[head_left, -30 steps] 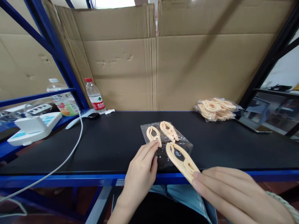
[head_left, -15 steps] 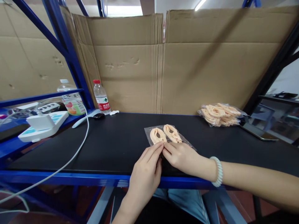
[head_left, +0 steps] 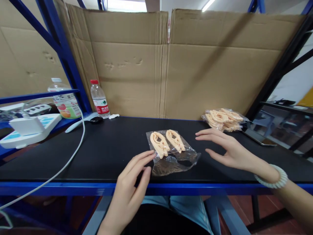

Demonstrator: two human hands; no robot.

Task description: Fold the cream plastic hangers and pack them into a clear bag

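Note:
On the black table mat lies a clear plastic bag point(head_left: 176, 163) with two peach-coloured folding clothes hangers point(head_left: 160, 143), or similar looped plastic pieces, side by side inside. The loose end of the bag spreads toward me, crumpled. My left hand point(head_left: 133, 182) is at the bag's left edge, fingers stretched and apart, fingertips by the lower left piece; whether they touch the film I cannot tell. My right hand point(head_left: 227, 150) hovers right of the bag, fingers spread, holding nothing. Behind it, a pile of similar bagged pieces point(head_left: 223, 119) rests near the cardboard.
A cardboard wall point(head_left: 132, 78) closes off the back. On the left stand a red-capped water bottle point(head_left: 100, 101), a larger bottle point(head_left: 65, 104) and a white power strip point(head_left: 31, 130). A white cable point(head_left: 73, 156) runs down the left side. A dark tablet-like panel point(head_left: 259, 137) lies right.
Both hands have come off the bag's near part. My right hand has moved right, toward the pile, and opened; my left hand has shifted left. The bag's loose end now shows.

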